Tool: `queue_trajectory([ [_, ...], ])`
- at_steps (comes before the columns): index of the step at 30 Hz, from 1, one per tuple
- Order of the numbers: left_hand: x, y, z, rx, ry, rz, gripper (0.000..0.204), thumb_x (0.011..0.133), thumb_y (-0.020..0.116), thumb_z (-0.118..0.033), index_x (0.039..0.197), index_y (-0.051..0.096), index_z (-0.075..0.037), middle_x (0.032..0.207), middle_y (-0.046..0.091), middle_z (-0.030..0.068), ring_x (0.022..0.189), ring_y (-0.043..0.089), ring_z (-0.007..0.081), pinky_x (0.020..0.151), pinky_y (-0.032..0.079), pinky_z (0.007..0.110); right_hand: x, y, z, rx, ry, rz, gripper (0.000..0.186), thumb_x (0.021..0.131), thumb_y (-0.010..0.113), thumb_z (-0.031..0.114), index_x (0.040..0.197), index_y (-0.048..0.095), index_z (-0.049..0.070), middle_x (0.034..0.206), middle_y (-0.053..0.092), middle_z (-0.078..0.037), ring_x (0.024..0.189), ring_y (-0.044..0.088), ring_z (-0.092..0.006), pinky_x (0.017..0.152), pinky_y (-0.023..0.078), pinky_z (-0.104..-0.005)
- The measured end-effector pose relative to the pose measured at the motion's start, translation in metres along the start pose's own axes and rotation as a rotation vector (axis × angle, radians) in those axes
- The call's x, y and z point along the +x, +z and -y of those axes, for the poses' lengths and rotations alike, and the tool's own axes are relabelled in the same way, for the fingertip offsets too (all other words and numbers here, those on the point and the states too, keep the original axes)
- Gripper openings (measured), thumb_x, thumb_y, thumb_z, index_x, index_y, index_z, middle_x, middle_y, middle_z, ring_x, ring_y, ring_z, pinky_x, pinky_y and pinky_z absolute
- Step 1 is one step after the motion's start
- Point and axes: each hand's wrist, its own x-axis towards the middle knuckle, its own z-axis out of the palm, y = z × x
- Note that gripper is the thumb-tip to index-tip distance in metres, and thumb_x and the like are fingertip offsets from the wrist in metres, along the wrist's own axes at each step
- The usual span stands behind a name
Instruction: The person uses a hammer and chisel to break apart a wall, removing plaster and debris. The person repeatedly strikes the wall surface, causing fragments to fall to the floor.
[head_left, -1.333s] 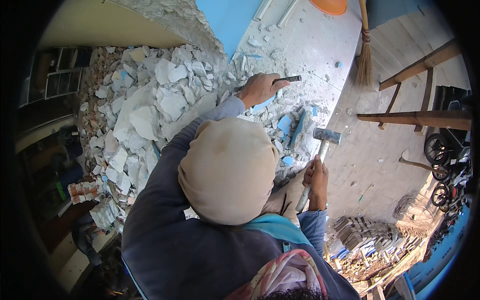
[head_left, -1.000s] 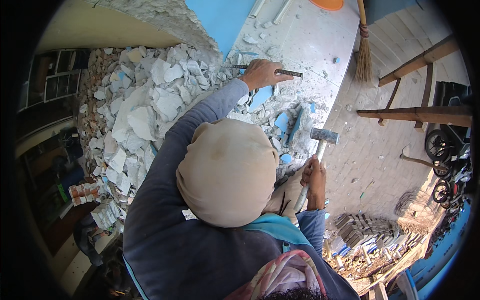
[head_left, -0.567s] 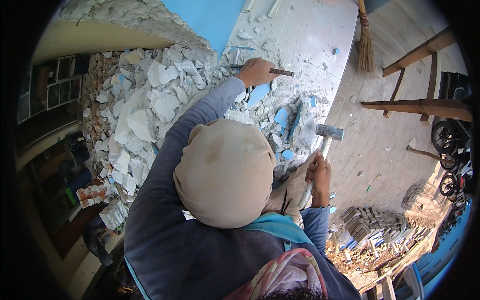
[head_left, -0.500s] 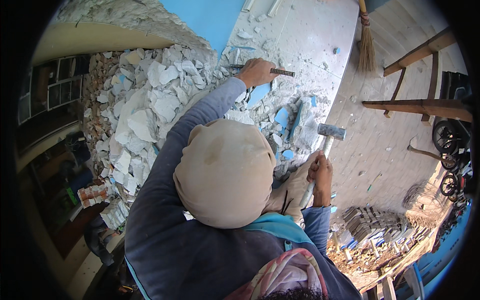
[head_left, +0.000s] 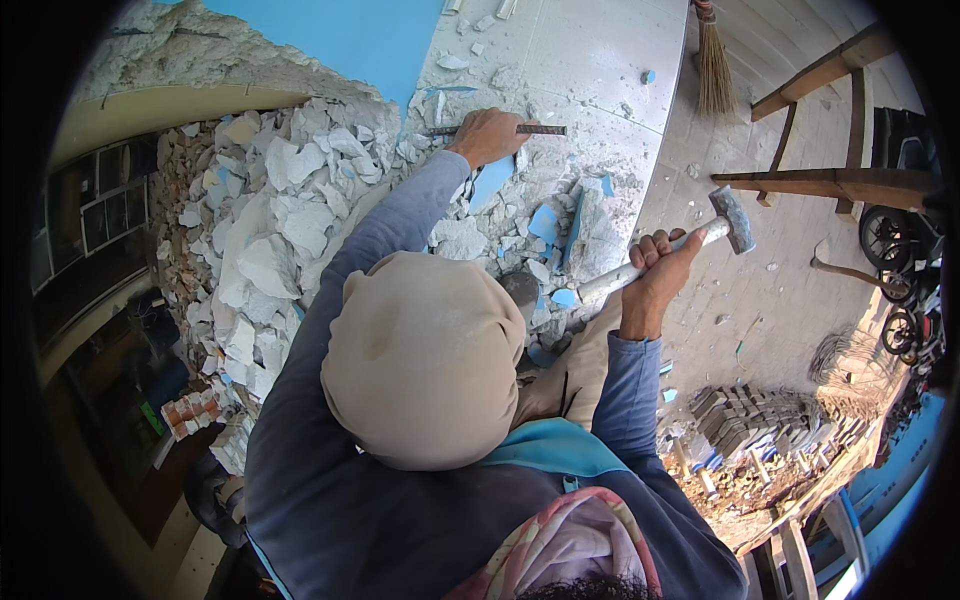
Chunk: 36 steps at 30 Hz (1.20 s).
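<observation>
My left hand (head_left: pixel 487 137) is closed round a ribbed steel bar (head_left: pixel 543 129), which lies nearly level and sticks out on both sides of the fist. Under and around it are grey rubble and a blue-painted chunk (head_left: pixel 491 185). My right hand (head_left: pixel 660 268) grips the pale handle of a hammer (head_left: pixel 735 220), its grey metal head up and to the right, apart from the bar. A rounded shape in beige cloth (head_left: pixel 420 360) fills the middle, between my arms, and hides what lies beneath it.
Broken concrete (head_left: pixel 270 265) is heaped at the left beside a broken blue wall (head_left: pixel 320 45). A straw broom (head_left: pixel 714 65) stands at the top right, near a wooden frame (head_left: pixel 820 184). Stacked paving blocks (head_left: pixel 755 420) and motorcycles (head_left: pixel 888 240) are farther right.
My right hand has risen with the hammer, whose head has swung up and to the right. My left hand still holds the steel bar; the whole view has shifted slightly.
</observation>
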Motion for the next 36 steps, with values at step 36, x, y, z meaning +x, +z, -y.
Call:
queue_trajectory([
  [36, -0.023, 0.010, 0.005, -0.022, 0.048, 0.008, 0.034, 0.095, 0.071, -0.029, 0.127, 0.077, -0.022, 0.097, 0.079, 0.0147, 0.091, 0.074, 0.0371, 0.088, 0.056, 0.048, 0.006, 0.005, -0.057, -0.264, 0.683, 0.394, 0.041, 0.109, 0.056, 0.048, 0.089, 0.049, 0.013, 0.062, 0.041, 0.005, 0.044, 0.032, -0.0052, 0.036, 0.028, -0.0235],
])
